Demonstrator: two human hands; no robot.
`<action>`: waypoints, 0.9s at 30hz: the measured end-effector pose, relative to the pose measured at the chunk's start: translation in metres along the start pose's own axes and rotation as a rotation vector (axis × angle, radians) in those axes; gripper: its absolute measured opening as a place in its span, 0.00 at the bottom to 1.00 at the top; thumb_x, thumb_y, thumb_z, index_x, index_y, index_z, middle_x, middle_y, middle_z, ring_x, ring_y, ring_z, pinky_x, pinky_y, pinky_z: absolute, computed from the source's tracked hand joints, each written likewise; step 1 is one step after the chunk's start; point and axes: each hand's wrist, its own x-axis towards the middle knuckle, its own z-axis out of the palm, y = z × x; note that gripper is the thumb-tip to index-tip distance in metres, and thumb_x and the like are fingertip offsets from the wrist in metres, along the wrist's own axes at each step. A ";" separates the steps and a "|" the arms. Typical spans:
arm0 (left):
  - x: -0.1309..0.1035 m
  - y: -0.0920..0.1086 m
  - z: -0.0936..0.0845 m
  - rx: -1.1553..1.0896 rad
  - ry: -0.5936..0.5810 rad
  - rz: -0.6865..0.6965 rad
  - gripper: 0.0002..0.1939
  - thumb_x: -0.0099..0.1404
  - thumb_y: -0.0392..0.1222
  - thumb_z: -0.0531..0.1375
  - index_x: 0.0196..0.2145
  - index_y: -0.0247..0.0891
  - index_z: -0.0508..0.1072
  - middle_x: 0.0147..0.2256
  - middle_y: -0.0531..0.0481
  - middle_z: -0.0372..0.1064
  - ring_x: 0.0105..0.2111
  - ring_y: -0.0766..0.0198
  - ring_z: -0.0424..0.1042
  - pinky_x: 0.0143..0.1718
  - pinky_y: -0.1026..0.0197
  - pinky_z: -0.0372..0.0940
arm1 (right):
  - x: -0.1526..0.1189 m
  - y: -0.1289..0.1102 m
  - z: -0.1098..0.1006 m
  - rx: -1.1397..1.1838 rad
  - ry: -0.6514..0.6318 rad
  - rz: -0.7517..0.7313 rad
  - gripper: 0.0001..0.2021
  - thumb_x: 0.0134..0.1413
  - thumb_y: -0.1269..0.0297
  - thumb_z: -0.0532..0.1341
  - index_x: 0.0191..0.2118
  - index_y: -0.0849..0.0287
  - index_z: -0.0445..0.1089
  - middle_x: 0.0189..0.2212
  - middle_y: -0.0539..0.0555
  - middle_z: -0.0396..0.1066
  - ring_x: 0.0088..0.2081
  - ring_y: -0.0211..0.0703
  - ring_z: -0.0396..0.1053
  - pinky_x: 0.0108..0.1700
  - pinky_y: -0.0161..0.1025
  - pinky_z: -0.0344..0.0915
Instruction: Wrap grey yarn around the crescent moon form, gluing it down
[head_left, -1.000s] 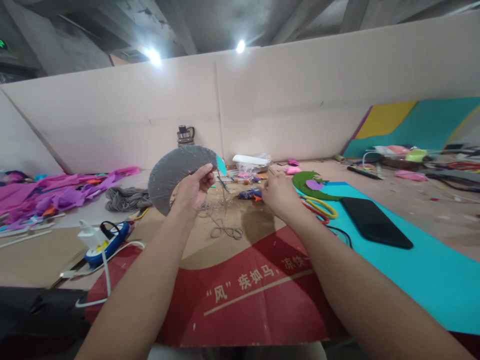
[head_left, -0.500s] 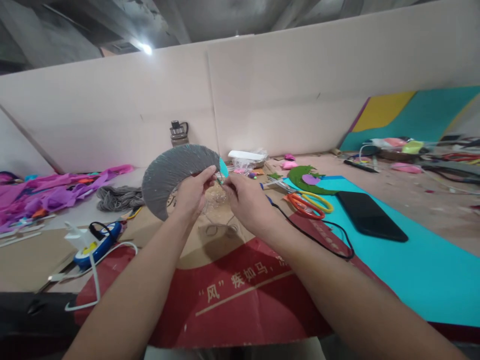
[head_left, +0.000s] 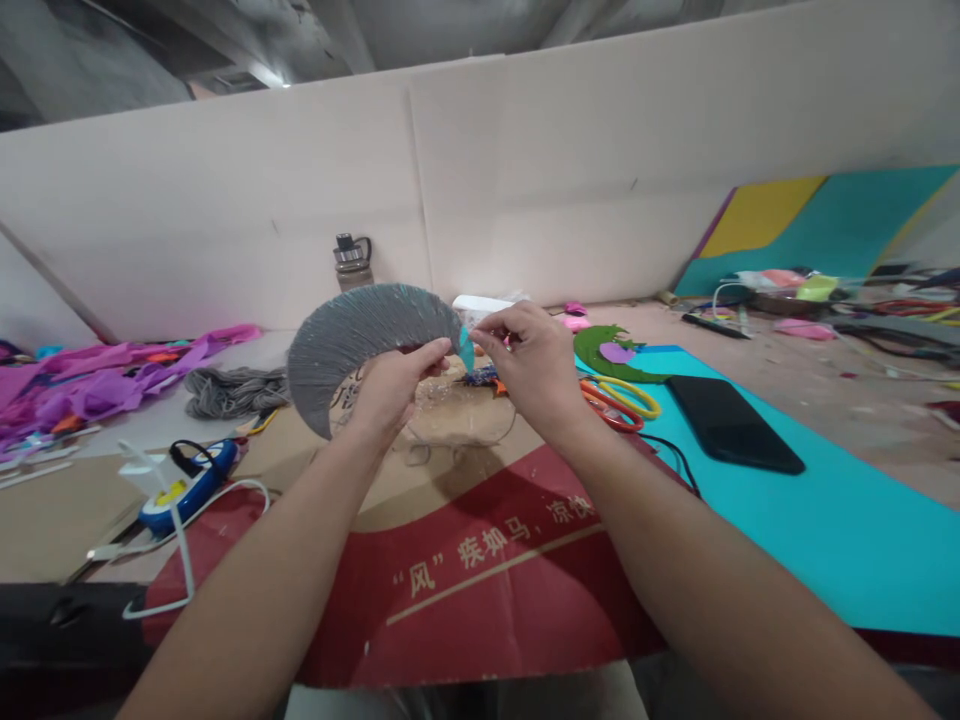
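A crescent shape (head_left: 367,325) wound closely with grey yarn is held up in front of me, its pointed teal tip (head_left: 466,350) bare of yarn. My left hand (head_left: 394,385) grips the crescent near that tip, thumb on top. Just right of the tip, my right hand (head_left: 525,355) is closed in a pinch, thumb and forefinger close to the teal end. From the cardboard below, a thin strand of grey yarn (head_left: 480,443) curves up toward my right hand. What lies between those fingertips is mostly hidden.
Red-printed cardboard (head_left: 495,620) covers the table before me. Right of it are scissors (head_left: 619,400), a black phone (head_left: 731,422), a green crescent (head_left: 600,350) and a teal sheet (head_left: 847,540). To the left lie a grey yarn skein (head_left: 234,393) and a power strip (head_left: 191,490). A bottle (head_left: 352,265) stands behind.
My right hand has moved a little right and up, and more of the teal tip shows. The left hand still grips the crescent. The view has shifted slightly.
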 end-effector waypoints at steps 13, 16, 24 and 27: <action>-0.002 0.008 -0.001 -0.098 -0.227 -0.075 0.07 0.47 0.37 0.70 0.21 0.32 0.76 0.23 0.50 0.69 0.24 0.70 0.65 0.28 0.65 0.62 | 0.001 0.000 0.003 0.291 -0.059 0.285 0.06 0.53 0.63 0.64 0.28 0.58 0.71 0.24 0.49 0.69 0.28 0.37 0.63 0.33 0.39 0.60; 0.000 0.006 -0.004 -0.106 -0.282 -0.066 0.08 0.49 0.39 0.70 0.23 0.32 0.77 0.25 0.49 0.70 0.25 0.69 0.66 0.28 0.65 0.62 | 0.002 0.000 0.004 0.392 -0.091 0.338 0.07 0.52 0.62 0.64 0.27 0.58 0.70 0.24 0.48 0.69 0.27 0.36 0.63 0.31 0.38 0.60; -0.007 0.010 0.002 0.080 -0.275 0.042 0.10 0.48 0.43 0.71 0.24 0.35 0.76 0.25 0.50 0.69 0.26 0.66 0.66 0.30 0.62 0.62 | 0.001 0.000 0.007 0.560 -0.121 0.473 0.10 0.50 0.58 0.65 0.25 0.57 0.68 0.21 0.48 0.66 0.24 0.36 0.62 0.26 0.37 0.59; -0.010 0.012 0.003 0.155 -0.237 0.023 0.12 0.46 0.44 0.72 0.22 0.35 0.76 0.24 0.49 0.69 0.27 0.65 0.66 0.31 0.61 0.62 | 0.001 0.001 0.008 0.567 -0.128 0.473 0.10 0.49 0.58 0.65 0.25 0.57 0.67 0.21 0.48 0.66 0.24 0.36 0.62 0.26 0.36 0.59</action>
